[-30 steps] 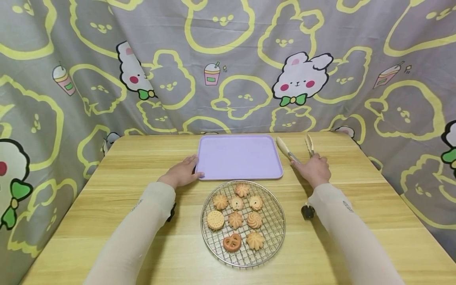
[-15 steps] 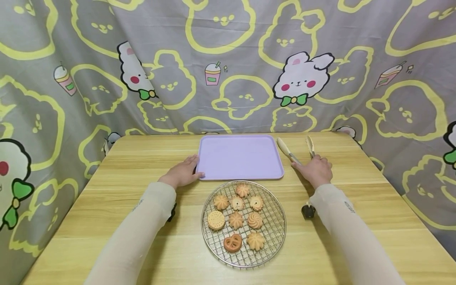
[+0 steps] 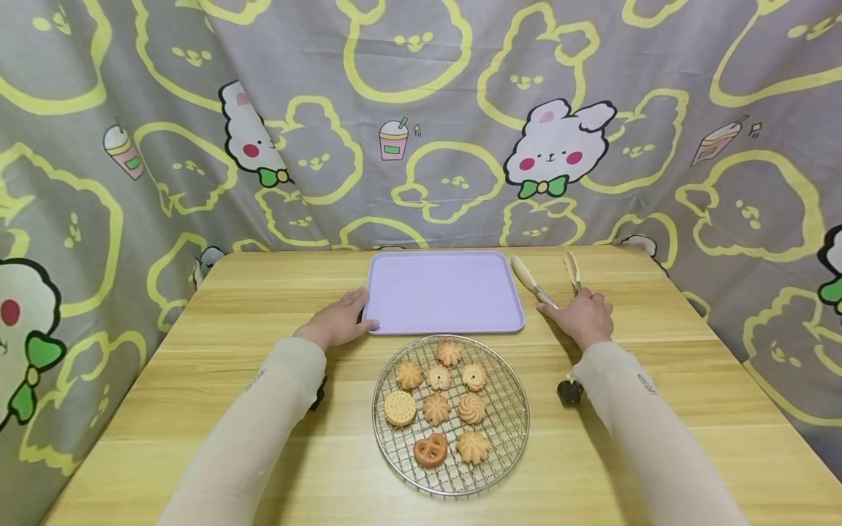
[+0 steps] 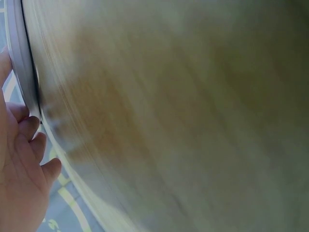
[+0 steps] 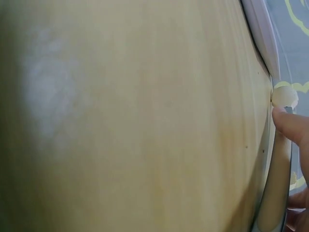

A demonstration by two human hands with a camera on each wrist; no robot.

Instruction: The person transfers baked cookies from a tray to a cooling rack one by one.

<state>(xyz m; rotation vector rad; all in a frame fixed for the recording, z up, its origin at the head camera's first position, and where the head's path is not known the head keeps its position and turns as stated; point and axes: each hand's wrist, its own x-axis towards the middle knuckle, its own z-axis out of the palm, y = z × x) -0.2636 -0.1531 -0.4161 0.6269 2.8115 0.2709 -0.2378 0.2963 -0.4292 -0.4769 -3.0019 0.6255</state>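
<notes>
In the head view, my left hand [image 3: 335, 319] rests at the left edge of a lilac tray [image 3: 444, 292]. Its thumb lies at the tray's near left corner, with the other fingers along the side. The left wrist view shows loosely bent fingers right at the tray's rim [image 4: 23, 53]. My right hand [image 3: 582, 316] grips a pair of tongs [image 3: 526, 274] right of the tray. The tongs' two arms are spread apart and point toward the curtain. In the right wrist view, the thumb presses on one tong arm [image 5: 275, 188]; the far arm's grip is partly hidden.
In front of the tray lies a round wire rack [image 3: 503, 431] bearing several cookies, among them a round biscuit [image 3: 400, 408] and a pretzel-shaped one [image 3: 430, 451]. All stand on a wooden table [image 3: 658, 438]. A patterned curtain [image 3: 454, 95] hangs behind it and along both sides.
Both hands, the tray, the tongs and the rack keep their places. Only the head view has shifted very slightly.
</notes>
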